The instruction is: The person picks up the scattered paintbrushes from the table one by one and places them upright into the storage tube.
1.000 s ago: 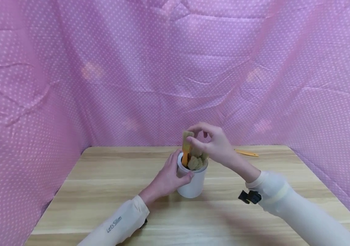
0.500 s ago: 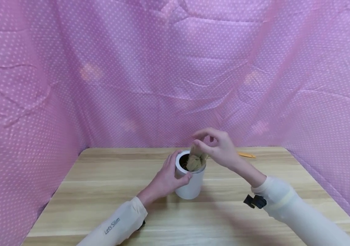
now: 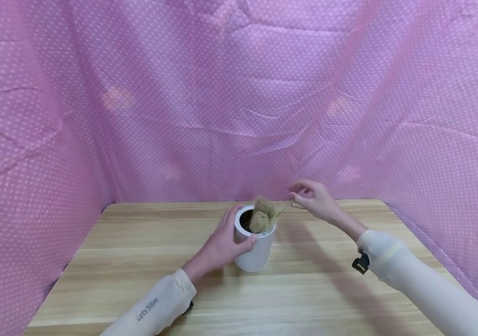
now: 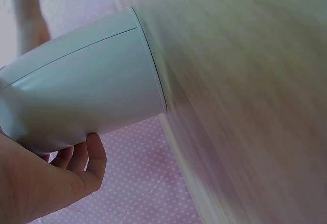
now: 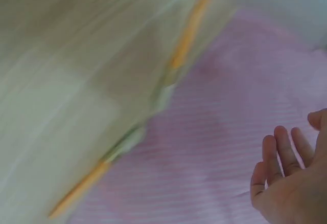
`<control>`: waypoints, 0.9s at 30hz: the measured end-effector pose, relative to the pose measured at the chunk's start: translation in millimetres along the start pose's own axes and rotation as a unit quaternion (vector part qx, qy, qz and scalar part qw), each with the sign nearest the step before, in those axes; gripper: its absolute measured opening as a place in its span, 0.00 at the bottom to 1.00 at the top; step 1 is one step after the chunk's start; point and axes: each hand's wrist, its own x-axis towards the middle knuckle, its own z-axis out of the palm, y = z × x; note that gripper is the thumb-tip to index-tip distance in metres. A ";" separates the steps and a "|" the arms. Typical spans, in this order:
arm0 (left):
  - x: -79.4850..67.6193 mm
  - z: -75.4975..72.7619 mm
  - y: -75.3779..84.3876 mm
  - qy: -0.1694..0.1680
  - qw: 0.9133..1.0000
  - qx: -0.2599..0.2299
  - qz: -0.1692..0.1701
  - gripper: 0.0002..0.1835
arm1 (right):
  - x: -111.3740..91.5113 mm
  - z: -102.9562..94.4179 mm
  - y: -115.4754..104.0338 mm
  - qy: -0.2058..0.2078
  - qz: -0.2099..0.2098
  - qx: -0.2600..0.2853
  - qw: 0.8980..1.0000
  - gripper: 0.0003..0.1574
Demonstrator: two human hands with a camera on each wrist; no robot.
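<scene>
My left hand (image 3: 224,239) grips the rim and side of a white canister (image 3: 255,254), which stands upright on the table. Out of its mouth pokes a crumpled bundle of tan mesh-like cloth (image 3: 260,220), and dark space shows beside it. In the left wrist view the fingers of that hand (image 4: 46,185) lie against the canister wall (image 4: 87,86). Right of the canister, my right hand (image 3: 317,203) is apart from it and holds nothing. Seen from the right wrist, that hand (image 5: 291,183) has loosely bent fingers; two blurred orange-handled brushes, one upper (image 5: 191,29) and one lower (image 5: 79,188), lie on the table.
The light wooden table (image 3: 146,261) runs back to a pink dotted curtain (image 3: 222,116), which hangs behind it and along both sides. Both brushes lie close to the table's back edge.
My right hand has drawn away from the canister to the right. The orange-handled brush that stood in the canister mouth is no longer seen there. The left hand has kept its grip.
</scene>
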 end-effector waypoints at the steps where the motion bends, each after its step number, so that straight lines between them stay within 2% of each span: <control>1: 1.1 0.7 0.9 -0.001 1.000 0.001 0.001 0.53 | -1.3 -1.3 10.5 0.003 0.004 -0.007 1.000 0.11; 5: 5.2 3.8 3.8 -0.009 1.000 0.001 0.009 0.54 | -7.6 -5.5 48.7 0.001 0.029 -0.028 0.999 0.14; 8: 7.4 5.5 5.6 -0.016 1.000 0.002 0.013 0.53 | -9.0 -5.1 74.4 -0.018 0.061 -0.049 0.997 0.17; 13: 3.8 3.2 4.9 -0.006 1.000 0.011 0.011 0.52 | 1.9 9.4 105.8 -0.080 0.082 -0.126 0.985 0.23; 17: -6.4 0.5 4.1 -0.001 1.000 0.012 -0.008 0.51 | 7.5 25.1 116.1 -0.140 0.087 -0.194 0.967 0.22; 19: -11.0 0.9 4.4 -0.002 1.000 0.005 -0.012 0.51 | 7.2 30.9 119.6 -0.154 0.077 -0.234 0.957 0.18; 21: -13.9 3.2 5.2 -0.003 1.000 -0.002 -0.011 0.51 | 5.1 33.6 122.3 -0.151 0.057 -0.269 0.949 0.14; 24: -14.0 6.9 7.7 -0.001 1.000 -0.009 -0.007 0.51 | 2.4 32.5 127.0 -0.132 0.032 -0.294 0.946 0.10; 27: -11.7 8.9 9.9 0.002 1.000 -0.010 -0.006 0.51 | 3.0 27.1 130.0 -0.126 0.025 -0.287 0.949 0.08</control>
